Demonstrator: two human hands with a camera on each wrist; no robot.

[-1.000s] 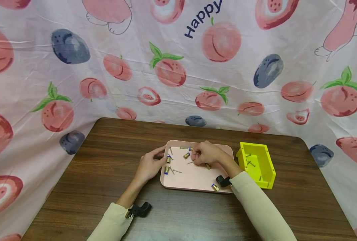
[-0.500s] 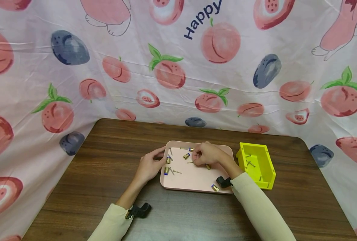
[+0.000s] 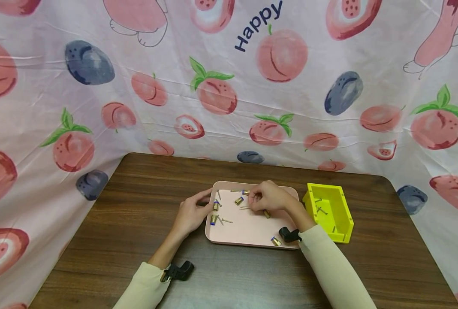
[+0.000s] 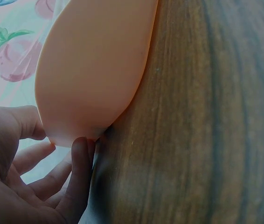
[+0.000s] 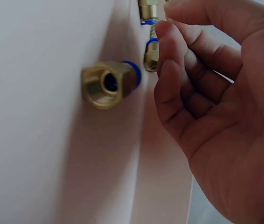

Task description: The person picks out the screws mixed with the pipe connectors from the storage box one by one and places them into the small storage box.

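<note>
My left hand [image 3: 192, 213] holds the left end of the pink tray [image 3: 244, 234], its thumb at the rim and fingertips against the outer wall [image 4: 92, 70]. Over the tray, my right hand [image 3: 265, 197] pinches a small screw [image 3: 244, 207] between thumb and fingertips; the screw's thin end points left. Brass fittings with blue collars lie about in the tray, one [image 3: 239, 200] just left of the right hand and another [image 5: 106, 84] below it in the right wrist view. More screws [image 3: 227, 221] lie at the tray's left side. The right fingers hide part of the tray.
A yellow bin [image 3: 329, 210] with several screws [image 3: 321, 210] in it stands right of the tray. The brown wooden table [image 3: 152, 180] carries both. A fruit-print cloth [image 3: 221, 141] hangs behind and at both sides.
The right hand has shifted very slightly to the right, staying low over the tray with the screw at its fingertips. The left hand keeps its place at the tray's end.
</note>
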